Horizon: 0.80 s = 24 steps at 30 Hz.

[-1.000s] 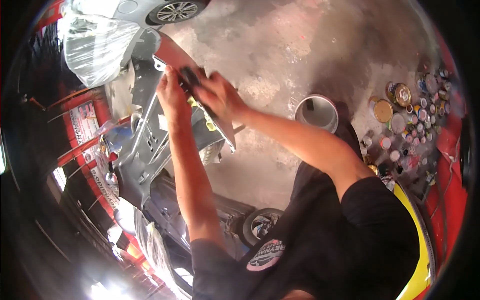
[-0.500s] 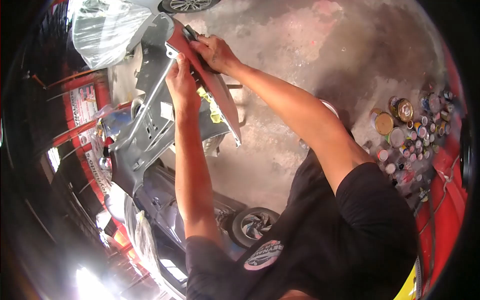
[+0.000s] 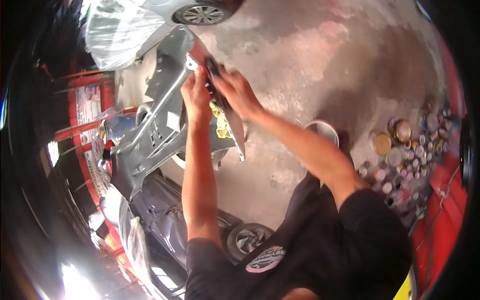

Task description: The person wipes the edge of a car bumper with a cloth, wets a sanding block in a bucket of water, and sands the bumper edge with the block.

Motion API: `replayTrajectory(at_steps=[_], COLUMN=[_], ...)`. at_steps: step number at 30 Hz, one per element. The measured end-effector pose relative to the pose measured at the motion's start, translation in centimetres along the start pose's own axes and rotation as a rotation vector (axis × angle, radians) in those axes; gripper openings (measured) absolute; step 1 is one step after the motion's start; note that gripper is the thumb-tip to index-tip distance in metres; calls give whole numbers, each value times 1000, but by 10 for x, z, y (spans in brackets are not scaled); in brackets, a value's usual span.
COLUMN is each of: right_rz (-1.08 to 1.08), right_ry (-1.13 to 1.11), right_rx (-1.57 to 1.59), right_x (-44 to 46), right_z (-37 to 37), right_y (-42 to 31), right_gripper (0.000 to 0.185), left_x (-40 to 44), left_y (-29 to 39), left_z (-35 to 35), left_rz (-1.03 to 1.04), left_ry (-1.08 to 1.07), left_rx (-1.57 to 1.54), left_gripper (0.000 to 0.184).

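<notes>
A car bumper (image 3: 162, 107) stands in front of me, its dark grey inner side facing left and its reddish outer side facing right. My left hand (image 3: 196, 95) is closed around the bumper's edge near a white tab, thumb up. Against the outer face, my right hand (image 3: 237, 90) presses a dark sanding block (image 3: 215, 67); this hand is blurred by motion. Yellow-green masking material (image 3: 221, 122) hangs at an opening below my left hand.
A plastic-covered car with its wheel (image 3: 202, 14) is at the top. Several paint cans (image 3: 382, 144) crowd the floor at right. A bucket (image 3: 322, 131) stands by my leg. Lower left are a dark car part and a loose wheel (image 3: 248, 241).
My right hand and the sanding block have slid down along the bumper's outer face. The whole view has shifted, with the bumper and left hand appearing lower and further right.
</notes>
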State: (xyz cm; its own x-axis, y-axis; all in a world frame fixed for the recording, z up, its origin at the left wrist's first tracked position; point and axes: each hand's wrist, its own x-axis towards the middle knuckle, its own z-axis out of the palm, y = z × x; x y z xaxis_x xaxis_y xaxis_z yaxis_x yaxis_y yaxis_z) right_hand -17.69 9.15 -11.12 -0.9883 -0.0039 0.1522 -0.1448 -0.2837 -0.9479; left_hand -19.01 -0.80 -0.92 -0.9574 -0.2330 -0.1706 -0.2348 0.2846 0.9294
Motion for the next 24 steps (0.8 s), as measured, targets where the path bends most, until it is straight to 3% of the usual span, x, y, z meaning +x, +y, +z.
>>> replayTrajectory(at_steps=[2, 3, 4, 5, 6, 7, 8, 10, 12, 13, 15, 16, 17, 18, 21, 23, 24], right_rz=[-255, -348, -453, -341, -221, 9, 249, -85, -71, -82, -208, -193, -32, 134, 333, -115, -58], right_ry=[57, 32, 16, 9, 3, -96, -191, -34, -72, -81, 5, 29, -63, -158, -243, -45, -92], right_rx=[14, -23, -54, -29, -20, 122, 249, -2, -29, -29, 26, 5, 65, 126, 169, 42, 15], right_x=[-53, -48, -33, -5, 27, 48, 63, 54, -12, -22, -36, -15, 24, 52, 68, 6, -31], right_z=[0, -2, -2, 3, 8, 3, -4, 8, -4, -4, -3, 5, 3, 1, -5, 2, -7], right_y=[-36, -34, -26, -6, 7, -1, -12, 21, -24, -29, -33, -11, 6, 14, -15, -5, -23], right_gripper=[33, 28, 26, 27, 28, 29, 29, 39, 27, 27, 28, 30, 30, 30, 31, 29, 27], left_x=[3, 9, -7, 3, -10, -3, -9, 0, 10, 10, 11, 8, -3, -7, 0, 11, 13], left_y=[-1, -10, 10, -9, 4, -11, -1, -4, -10, -11, -27, -25, -12, -8, -7, -20, -25], left_z=[-7, -11, -1, -7, 2, 5, 11, 2, -2, 2, 2, 4, 3, 7, 4, 1, 0], left_rz=[103, 287, 106, 215, 127, 204, 80, 98, 123, 89, 187, 220, 67, 61, 160, 169, 167], left_ry=[93, 170, 211, 215, 193, 204, 176, 95, 125, 172, 212, 243, 184, 188, 211, 199, 192], left_rx=[68, 252, 260, 317, 169, 171, 38, 96, 107, 23, 168, 259, 194, 191, 342, 247, 167], left_gripper=[42, 43, 44, 45, 45, 45, 46, 44, 45, 47, 46, 45, 46, 46, 48, 48, 48])
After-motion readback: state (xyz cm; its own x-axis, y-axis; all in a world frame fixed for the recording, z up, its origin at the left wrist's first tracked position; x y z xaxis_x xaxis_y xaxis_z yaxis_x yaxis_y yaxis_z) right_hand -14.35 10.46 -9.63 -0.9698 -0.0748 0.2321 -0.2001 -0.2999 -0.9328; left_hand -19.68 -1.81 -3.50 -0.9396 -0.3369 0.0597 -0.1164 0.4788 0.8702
